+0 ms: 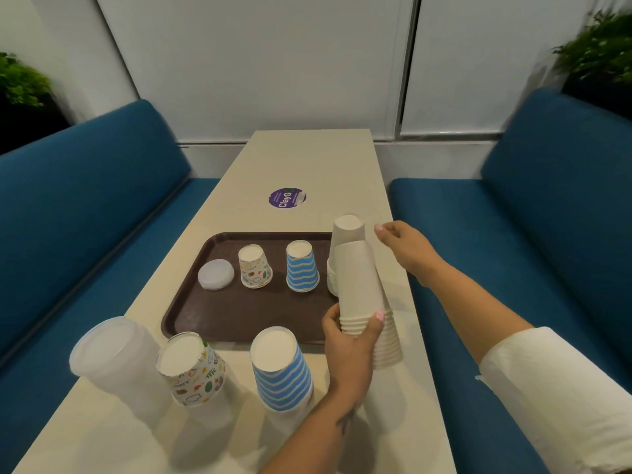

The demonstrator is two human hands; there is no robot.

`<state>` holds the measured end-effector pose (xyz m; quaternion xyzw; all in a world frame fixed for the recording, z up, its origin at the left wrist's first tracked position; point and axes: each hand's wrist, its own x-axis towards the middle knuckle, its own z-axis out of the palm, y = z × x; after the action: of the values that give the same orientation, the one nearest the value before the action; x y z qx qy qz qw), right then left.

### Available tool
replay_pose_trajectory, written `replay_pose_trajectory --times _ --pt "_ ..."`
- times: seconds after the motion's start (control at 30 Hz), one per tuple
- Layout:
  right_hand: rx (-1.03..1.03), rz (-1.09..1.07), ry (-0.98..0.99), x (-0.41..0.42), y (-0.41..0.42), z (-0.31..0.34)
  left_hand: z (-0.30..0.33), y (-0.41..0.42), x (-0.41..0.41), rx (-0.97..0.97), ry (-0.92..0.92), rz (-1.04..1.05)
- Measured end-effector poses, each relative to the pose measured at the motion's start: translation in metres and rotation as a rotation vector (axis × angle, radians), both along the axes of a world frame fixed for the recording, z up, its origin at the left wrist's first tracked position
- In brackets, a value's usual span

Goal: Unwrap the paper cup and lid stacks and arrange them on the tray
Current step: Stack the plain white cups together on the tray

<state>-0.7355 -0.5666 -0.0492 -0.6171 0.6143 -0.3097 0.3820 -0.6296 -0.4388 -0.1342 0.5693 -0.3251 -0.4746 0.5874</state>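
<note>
Left hand (pixel 352 340) grips the white cup stack (pixel 359 285) at the tray's (pixel 239 313) four o'clock edge; right hand (pixel 407 248) hovers loose-fingered beside a second white stack (pixel 347 234) at three o'clock. Striped wrapped stack (pixel 282 367) crowds the worktop (pixel 307 159) at six.

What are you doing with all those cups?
A person is sorting paper cups onto a brown tray. The left hand grips a stack of plain white cups by its rims, beside another white stack at the tray's right edge. The right hand hovers next to them, holding nothing. On the tray already sit lids, a patterned cup and a blue striped cup. Taller stacks wait on the table in front.
</note>
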Motion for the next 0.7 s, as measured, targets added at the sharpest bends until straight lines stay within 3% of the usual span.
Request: replay_pose_trajectory --times 0.3,0.7 --pt "0.133 0.135 -0.224 0.007 0.042 -0.002 0.012 0.002 -0.009 0.0 0.009 -0.06" --pt "0.068 0.039 -0.348 0.004 0.052 -0.011 0.01 0.013 -0.01 0.065 0.071 -0.224"
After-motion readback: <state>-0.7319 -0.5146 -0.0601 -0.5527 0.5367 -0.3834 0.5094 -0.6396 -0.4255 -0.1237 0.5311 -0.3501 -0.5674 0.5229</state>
